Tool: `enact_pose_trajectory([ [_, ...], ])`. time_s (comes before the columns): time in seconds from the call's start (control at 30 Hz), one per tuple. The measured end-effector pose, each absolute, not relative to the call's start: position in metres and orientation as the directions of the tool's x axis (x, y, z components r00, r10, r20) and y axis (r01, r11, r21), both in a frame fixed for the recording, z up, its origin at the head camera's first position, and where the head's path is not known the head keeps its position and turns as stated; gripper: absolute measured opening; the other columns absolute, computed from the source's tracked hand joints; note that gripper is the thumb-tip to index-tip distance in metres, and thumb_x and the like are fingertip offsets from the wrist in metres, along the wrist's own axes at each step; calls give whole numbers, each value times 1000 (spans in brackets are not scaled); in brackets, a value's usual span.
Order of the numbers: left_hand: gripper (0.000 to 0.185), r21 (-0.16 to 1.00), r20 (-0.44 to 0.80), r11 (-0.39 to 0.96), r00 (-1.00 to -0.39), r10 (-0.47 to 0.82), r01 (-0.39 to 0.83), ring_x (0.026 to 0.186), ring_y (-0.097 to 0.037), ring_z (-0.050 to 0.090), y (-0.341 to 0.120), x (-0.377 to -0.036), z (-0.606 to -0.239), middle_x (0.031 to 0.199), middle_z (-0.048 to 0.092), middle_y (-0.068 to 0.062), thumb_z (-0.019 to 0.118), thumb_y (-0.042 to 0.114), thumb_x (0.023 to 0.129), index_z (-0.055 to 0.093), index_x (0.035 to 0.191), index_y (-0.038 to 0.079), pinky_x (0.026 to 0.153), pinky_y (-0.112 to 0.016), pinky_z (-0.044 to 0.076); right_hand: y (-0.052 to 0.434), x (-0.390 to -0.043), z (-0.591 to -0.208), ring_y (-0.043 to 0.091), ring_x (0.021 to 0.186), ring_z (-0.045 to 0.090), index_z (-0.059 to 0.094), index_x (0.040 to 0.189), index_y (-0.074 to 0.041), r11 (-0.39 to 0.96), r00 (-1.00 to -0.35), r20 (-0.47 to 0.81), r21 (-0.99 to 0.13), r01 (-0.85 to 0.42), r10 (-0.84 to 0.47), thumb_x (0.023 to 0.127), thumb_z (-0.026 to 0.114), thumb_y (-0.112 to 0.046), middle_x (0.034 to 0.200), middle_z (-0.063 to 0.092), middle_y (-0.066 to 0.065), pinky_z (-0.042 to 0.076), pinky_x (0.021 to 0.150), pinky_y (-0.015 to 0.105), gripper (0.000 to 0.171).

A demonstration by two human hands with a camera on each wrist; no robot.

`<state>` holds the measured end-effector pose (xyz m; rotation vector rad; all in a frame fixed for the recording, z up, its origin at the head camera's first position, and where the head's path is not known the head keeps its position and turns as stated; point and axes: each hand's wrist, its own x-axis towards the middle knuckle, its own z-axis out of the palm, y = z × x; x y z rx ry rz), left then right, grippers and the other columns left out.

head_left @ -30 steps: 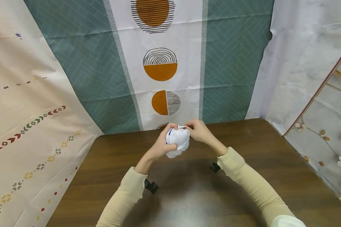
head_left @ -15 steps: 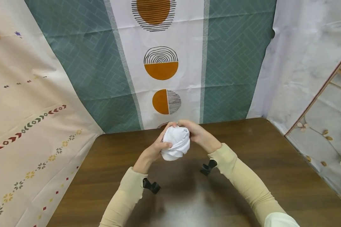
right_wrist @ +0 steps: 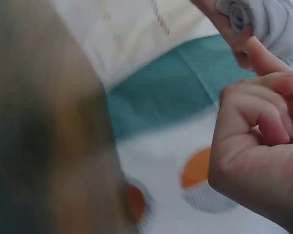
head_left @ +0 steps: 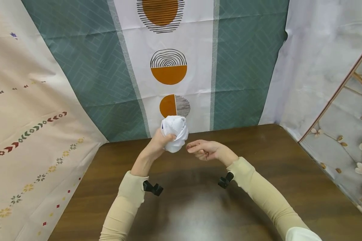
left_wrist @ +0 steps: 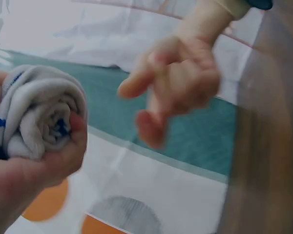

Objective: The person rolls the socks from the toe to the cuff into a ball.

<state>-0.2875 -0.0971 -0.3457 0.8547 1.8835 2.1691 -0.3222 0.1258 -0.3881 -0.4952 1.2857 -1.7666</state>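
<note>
My left hand (head_left: 159,142) grips a rolled white towel (head_left: 175,131) with blue stripes and holds it up above the far edge of the table. In the left wrist view, the spiral end of the roll (left_wrist: 41,119) shows, with fingers curled around its underside. My right hand (head_left: 207,150) is in the air to the right of the towel, apart from it. Its fingers are loosely curled, with nothing seen between them. The right wrist view shows the bent fingers (right_wrist: 256,107) of that hand close up, with part of the towel beyond them.
A dark brown wooden table (head_left: 187,207) lies under both arms. Behind it hangs a green and white patterned cloth (head_left: 244,67), with a cream cloth (head_left: 27,134) at left and a floral one (head_left: 335,134) at right. Black mounts sit at both wrists.
Both hands were on the towel. My right hand has since come off it and drawn apart. My left hand has raised the towel and shifted it slightly left.
</note>
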Motion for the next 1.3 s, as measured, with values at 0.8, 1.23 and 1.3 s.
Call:
enact_pose_trajectory([
  [0.8,32,935,1,-301,-850,527,-186,84,-8,60,-85,-298,-392,99,57,3,33,22,87,37,117,12,73,-26,51,117,-318,-387,21,87,65,73,98,-5,396,-189,914,-34,-918,-359,77,75,4,93,71,7,54,78,29,23],
  [1.23,26,847,-155,-365,-837,525,-386,72,-15,57,-71,-301,-374,92,59,-1,29,24,95,42,114,12,65,-31,47,121,-314,-396,12,74,51,60,89,-2,256,-506,796,-440,-861,-333,92,57,4,81,60,9,43,67,24,8],
  [1.3,25,836,-189,-369,-844,503,-407,72,-16,56,-71,-303,-370,92,58,-2,29,24,95,42,113,11,64,-31,46,120,-312,-398,10,69,45,56,89,-1,222,-564,746,-518,-826,-355,95,52,3,75,52,8,39,63,22,9],
])
